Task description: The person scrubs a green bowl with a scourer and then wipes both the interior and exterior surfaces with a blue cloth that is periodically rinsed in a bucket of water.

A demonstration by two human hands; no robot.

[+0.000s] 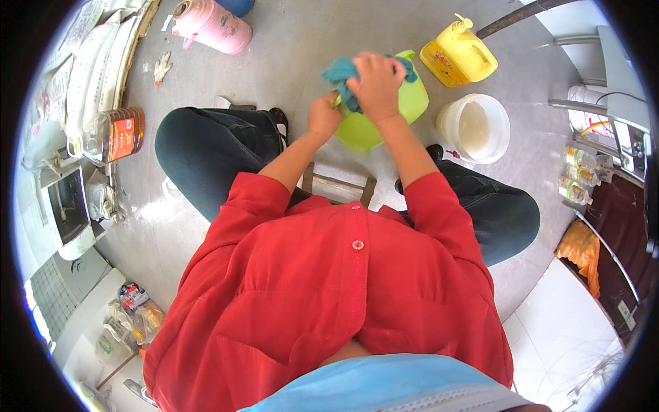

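Note:
My left hand (323, 117) grips the edge of a light green plastic container (414, 100), which is held tilted above the floor between my knees. In my right hand (378, 85) is a bunched teal cloth (341, 71), pressed against the container's upper side. The cloth and both hands hide part of the container, so its full shape cannot be made out. To the right of it stands a white plastic bucket (447, 126) holding cloudy liquid. Beyond the bucket is a yellow plastic jug (466, 54) with a pump top.
A pink thermos flask (219, 28) and a stained work glove (162, 68) are at the far left. An oil bottle (123, 135) stands beside stacked sacks (98, 67). Near my left knee lies a flat blade (222, 102). Several plastic bottles (579, 175) line the right side.

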